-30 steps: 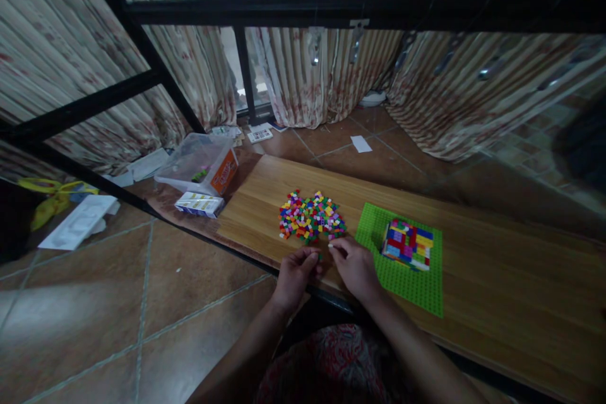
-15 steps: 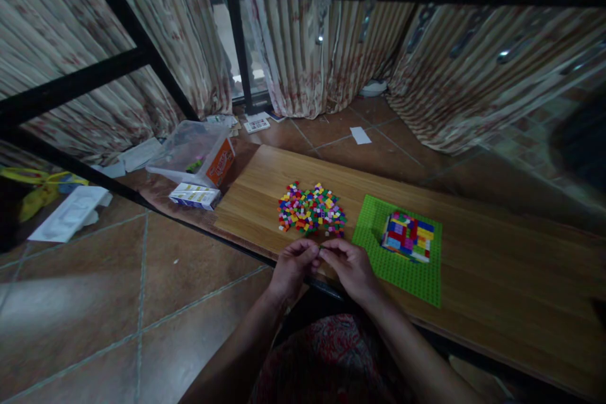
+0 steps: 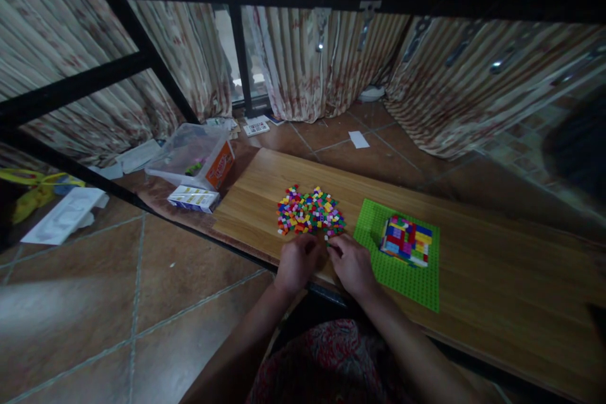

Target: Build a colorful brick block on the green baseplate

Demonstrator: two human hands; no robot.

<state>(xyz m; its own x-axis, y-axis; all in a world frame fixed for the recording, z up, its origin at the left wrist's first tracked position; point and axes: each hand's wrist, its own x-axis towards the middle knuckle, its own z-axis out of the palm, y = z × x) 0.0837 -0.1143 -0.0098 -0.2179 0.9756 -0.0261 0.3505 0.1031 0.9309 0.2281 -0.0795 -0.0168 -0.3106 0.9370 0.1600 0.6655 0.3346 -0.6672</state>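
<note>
From afar, I've got the left hand (image 3: pixel 297 261) and right hand (image 3: pixel 353 264) curled just nearside of the loose, multicoloured plastic brick pile (image 3: pixel 310 209) (can't tell if either's gripping). I'd pinch bits that tiny lightly.

On the wooden worktop (image 3: pixel 492 278), the left hand (image 3: pixel 297 260) and right hand (image 3: pixel 353 262) curl at the near edge of a loose pile of small multicoloured plastic bricks (image 3: pixel 310 211); anything pinched is too small to tell. To the right, a green studded square baseplate (image 3: pixel 407 290) carries a multicoloured block build (image 3: pixel 406 240). A clear plastic bin (image 3: pixel 177 172) stands far left.
</note>
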